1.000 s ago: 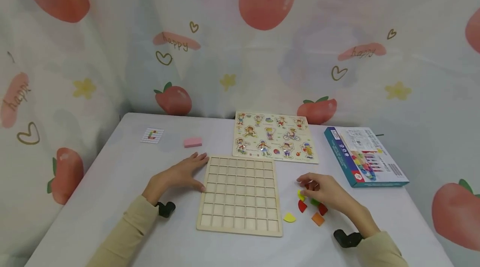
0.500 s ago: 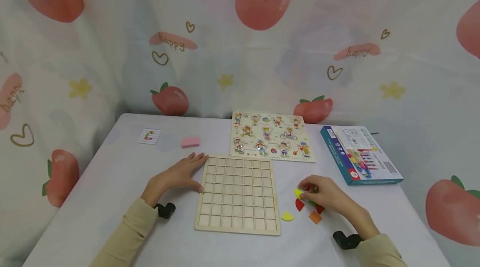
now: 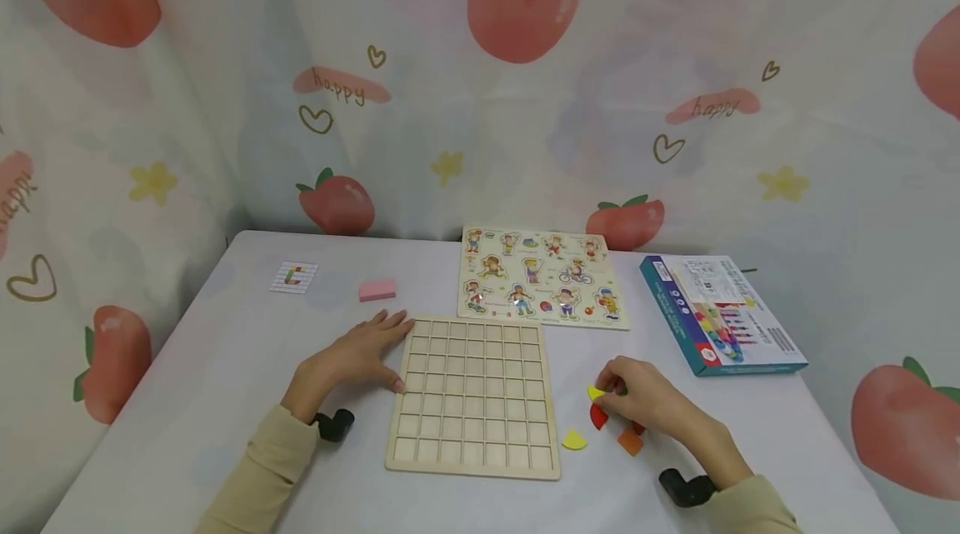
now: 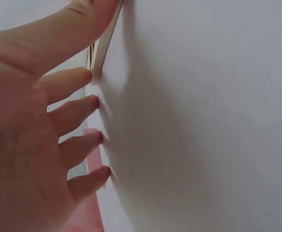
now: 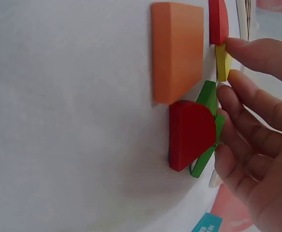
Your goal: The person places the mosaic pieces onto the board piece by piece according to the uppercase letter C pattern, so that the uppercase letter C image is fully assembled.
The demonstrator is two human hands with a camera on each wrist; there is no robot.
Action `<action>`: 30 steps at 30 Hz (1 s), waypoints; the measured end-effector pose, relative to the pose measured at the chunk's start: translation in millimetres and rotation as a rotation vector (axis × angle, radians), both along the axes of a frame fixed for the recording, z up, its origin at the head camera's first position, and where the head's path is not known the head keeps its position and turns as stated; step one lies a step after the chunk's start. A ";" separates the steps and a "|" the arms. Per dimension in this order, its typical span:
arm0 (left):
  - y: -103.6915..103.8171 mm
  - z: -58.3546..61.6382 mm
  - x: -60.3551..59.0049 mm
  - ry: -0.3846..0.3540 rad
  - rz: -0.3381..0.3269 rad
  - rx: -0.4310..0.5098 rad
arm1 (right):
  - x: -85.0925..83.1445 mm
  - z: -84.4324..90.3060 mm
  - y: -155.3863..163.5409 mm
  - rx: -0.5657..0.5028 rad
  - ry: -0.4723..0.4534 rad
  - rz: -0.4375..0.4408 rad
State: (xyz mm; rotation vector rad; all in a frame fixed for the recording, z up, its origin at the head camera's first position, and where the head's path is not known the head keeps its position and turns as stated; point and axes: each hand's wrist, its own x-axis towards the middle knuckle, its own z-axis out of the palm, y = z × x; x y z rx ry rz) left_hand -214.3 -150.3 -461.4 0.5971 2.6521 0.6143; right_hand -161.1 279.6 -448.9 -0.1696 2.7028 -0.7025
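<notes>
Over the last second, the right hand (image 3: 637,391) had settled lower over the loose pieces, and its thumb and index finger had closed on a yellow piece (image 5: 221,63), which they now pinched by opposite ends. The piece looked to be resting on the table (image 3: 480,505) beneath those fingertips. That put the work, as I judged it, at taking hold of a single piece, not yet at lifting it.

The left hand (image 3: 352,359) had stayed put, fingers spread and relaxed, gripping nothing, its thumb touching the near edge of the grid board (image 3: 472,401) that lay between the hands; this seemed to steady the board.

Just beside the right thumb lay a red piece (image 3: 598,416). Under the right palm were green pieces (image 5: 208,99) and a darker red piece (image 5: 194,133), with an orange square (image 3: 631,441) on the hand's near side.
</notes>
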 end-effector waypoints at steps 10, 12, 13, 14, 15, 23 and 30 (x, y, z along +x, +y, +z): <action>1.3 -1.0 0.3 -0.008 0.018 0.010 | 5.2 5.9 -9.2 0.104 -0.002 -0.005; 1.1 -1.9 0.3 -0.009 0.020 0.008 | 5.5 4.7 -10.4 0.105 -0.008 -0.012; 1.0 -2.3 0.3 -0.006 0.019 0.008 | 5.5 4.1 -10.9 0.105 -0.007 -0.014; 0.8 -2.4 0.3 -0.003 0.015 0.007 | 5.5 3.9 -11.4 0.102 -0.007 -0.015; 0.5 -2.4 0.4 0.000 0.011 0.007 | 5.5 3.6 -11.9 0.098 -0.002 -0.013; -1.3 0.1 1.5 0.003 -0.005 0.015 | 4.1 1.9 -14.6 0.053 0.095 0.058; -2.5 -1.8 -0.2 0.012 -0.007 0.010 | -1.1 3.8 -14.6 -0.003 0.166 0.130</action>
